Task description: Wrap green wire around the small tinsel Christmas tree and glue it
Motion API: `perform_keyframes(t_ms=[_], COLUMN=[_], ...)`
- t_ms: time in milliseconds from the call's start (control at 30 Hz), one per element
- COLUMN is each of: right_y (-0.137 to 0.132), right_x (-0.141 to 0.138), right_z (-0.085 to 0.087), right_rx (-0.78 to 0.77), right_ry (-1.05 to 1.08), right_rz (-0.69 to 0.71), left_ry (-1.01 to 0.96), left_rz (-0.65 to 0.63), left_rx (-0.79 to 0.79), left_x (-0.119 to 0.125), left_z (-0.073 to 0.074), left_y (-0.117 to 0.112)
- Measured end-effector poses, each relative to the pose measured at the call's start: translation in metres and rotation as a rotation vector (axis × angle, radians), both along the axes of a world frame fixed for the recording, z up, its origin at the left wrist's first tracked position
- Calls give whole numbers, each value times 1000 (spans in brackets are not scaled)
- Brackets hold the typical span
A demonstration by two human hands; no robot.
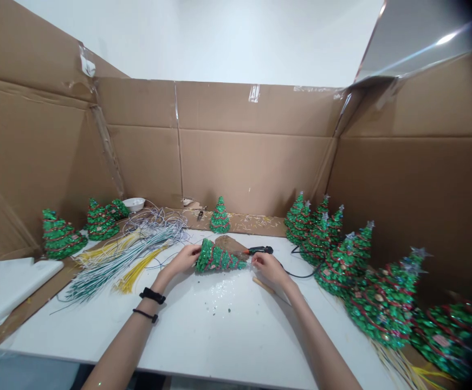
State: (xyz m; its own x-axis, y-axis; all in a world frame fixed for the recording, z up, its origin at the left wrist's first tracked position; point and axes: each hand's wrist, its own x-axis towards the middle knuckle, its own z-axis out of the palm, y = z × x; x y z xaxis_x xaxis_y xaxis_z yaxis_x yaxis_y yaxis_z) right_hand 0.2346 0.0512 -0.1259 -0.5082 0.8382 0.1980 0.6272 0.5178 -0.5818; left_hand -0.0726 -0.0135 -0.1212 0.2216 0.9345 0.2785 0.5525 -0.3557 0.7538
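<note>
A small green tinsel Christmas tree (220,258) with red garland lies on its side above the white table, tip pointing right. My left hand (187,259) grips it at the base, with the fingers partly hidden behind it. At the tip, the fingers of my right hand (269,267) are pinched together. Whatever sits between them is too small to make out. Just behind the tree's tip lies a black and orange tool (259,250) with a black cord. Under my right hand rests a thin tan stick (263,285).
Bundles of green, white and yellow wires (125,265) spread over the left of the table (203,341). Several finished trees with silver stars (386,298) line the right side. Another tree (220,216) stands at the back, near a white bowl (134,204). Cardboard walls (252,162) enclose three sides.
</note>
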Motion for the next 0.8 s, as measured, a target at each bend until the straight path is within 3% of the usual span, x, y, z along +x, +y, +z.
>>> perform_keyframes(t_ms=[200, 567, 800], right_y=[-3, -10, -10], right_x=[0, -10, -8], right_z=[7, 6, 9], right_rx=[26, 49, 70], right_ry=[-3, -44, -29], right_rz=[-18, -16, -17], left_ry=[-142, -138, 21], left_rz=[-59, -10, 65], left_rx=[-86, -68, 135], left_x=[8, 8, 3], left_z=[-5, -3, -11], left_y=[1, 0, 8])
